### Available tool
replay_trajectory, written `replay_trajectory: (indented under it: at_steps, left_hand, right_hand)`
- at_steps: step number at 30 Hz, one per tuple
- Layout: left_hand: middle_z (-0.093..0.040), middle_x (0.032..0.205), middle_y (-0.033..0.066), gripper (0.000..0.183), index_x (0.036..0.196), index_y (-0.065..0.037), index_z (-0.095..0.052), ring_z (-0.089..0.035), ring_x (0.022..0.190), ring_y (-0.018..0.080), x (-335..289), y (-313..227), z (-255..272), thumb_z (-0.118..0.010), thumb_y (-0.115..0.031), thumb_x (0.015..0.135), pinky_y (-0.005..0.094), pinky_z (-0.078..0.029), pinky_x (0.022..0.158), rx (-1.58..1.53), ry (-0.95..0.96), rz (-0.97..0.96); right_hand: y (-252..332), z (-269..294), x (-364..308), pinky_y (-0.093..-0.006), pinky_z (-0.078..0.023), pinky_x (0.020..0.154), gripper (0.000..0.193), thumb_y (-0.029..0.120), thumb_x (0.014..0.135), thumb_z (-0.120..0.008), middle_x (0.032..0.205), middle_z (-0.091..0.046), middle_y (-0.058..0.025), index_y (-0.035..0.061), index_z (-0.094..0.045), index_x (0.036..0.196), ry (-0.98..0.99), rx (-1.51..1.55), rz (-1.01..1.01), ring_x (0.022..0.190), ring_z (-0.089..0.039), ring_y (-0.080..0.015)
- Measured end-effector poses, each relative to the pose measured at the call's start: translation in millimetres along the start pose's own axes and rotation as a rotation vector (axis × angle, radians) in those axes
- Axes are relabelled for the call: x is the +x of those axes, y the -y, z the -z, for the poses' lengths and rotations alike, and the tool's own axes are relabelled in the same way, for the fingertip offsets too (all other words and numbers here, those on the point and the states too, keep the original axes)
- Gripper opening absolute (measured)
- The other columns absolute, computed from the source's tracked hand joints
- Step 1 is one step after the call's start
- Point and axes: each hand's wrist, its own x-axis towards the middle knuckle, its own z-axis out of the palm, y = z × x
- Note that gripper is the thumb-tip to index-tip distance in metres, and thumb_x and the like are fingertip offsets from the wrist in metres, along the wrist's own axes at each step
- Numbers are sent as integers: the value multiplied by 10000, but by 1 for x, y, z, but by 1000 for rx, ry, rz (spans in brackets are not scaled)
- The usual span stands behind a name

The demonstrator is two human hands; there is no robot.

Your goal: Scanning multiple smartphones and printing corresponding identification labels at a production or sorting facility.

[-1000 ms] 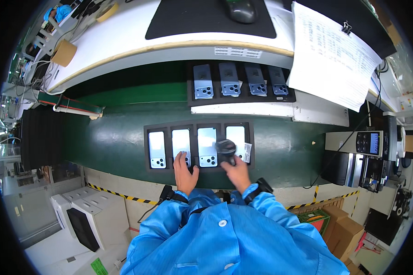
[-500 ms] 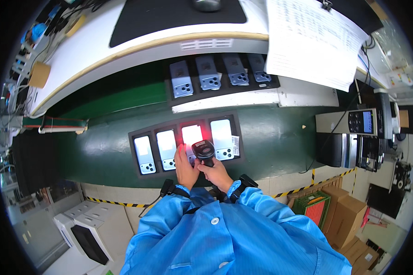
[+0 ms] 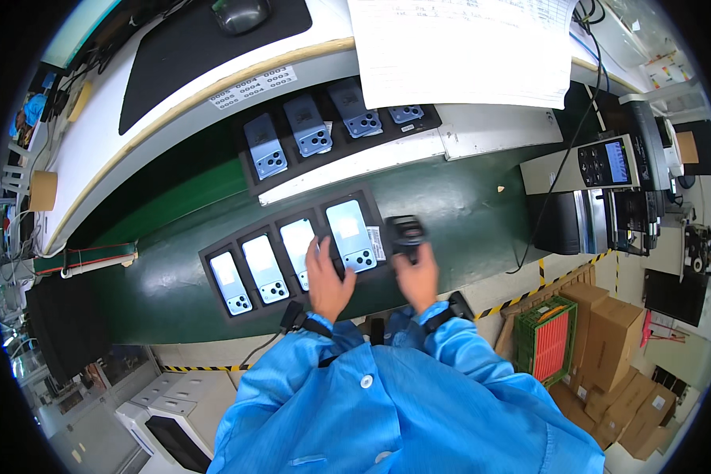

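In my right hand (image 3: 417,278) is a black handheld barcode scanner (image 3: 406,229), blurred by motion, just right of a dark foam tray (image 3: 280,224). Pale blue phones lie in a row of slots in that tray, camera ends toward me. My left hand (image 3: 329,286) is open, thumb spread from the fingers, over the lower part of the third phone (image 3: 295,237) from the left, and hides its camera corner. Right of it lies the rightmost phone (image 3: 346,225), with a white label (image 3: 377,242) beside it.
Beyond is a second dark tray (image 3: 253,178) with several blue phones, under a shelf with a mouse (image 3: 241,14) and mouse pad (image 3: 205,55). Paper sheets (image 3: 462,55) overhang it. A label printer (image 3: 600,166) stands right; its cable crosses the green bench (image 3: 458,205). Cardboard boxes (image 3: 612,336) stand lower right.
My right hand has carried the scanner rightward, off the third phone and past the tray's edge. The red scanning light is gone. My left hand has come off the scanner's side. The view has turned.
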Motion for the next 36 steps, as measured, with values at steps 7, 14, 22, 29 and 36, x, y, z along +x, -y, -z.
replay_trajectory:
  at_steps: [7,14,22,29,36]
  left_hand:
    - [-285,1454,262,854,1401,-29,-358,-272,1333,483,34,-20,-63,-773,-277,697,535,-266,1110,276,-90,89]
    - [-342,1400,267,822,1371,-1,-376,-330,1303,451,37,-14,-65,-760,-185,667,514,-288,1098,91,-158,102]
    - [-349,1378,221,664,1406,15,-314,-413,1287,368,17,11,-34,-612,-70,819,447,-342,1091,-403,-23,208]
    - [-444,1306,238,634,1360,37,-382,-446,1223,363,15,23,-62,-667,-160,828,431,-335,1067,-226,-85,102]
    - [-420,1340,220,706,1327,-58,-439,-408,1230,432,34,-14,-70,-724,-285,723,531,-337,1031,365,-142,160]
  right_hand:
    - [-57,58,45,-470,-469,811,362,159,781,-703,946,-600,-206,25,-598,1100,-149,-306,-11,887,-585,-417]
    - [-13,34,-4,-459,-405,951,426,74,741,-640,1126,-546,-184,44,-577,1161,-244,-331,375,1090,-496,-380]
    - [-6,-34,-8,-523,-298,1066,610,198,731,-706,1413,-369,-221,168,-563,1322,52,-502,511,1300,-347,-424]
    - [4,-4,-5,-503,-350,1046,445,120,770,-642,1369,-422,-225,150,-636,1214,-4,-296,505,1253,-415,-420]
    - [-34,119,45,-349,-493,869,241,1,807,-585,1044,-610,-134,58,-656,1030,-567,120,167,951,-609,-254]
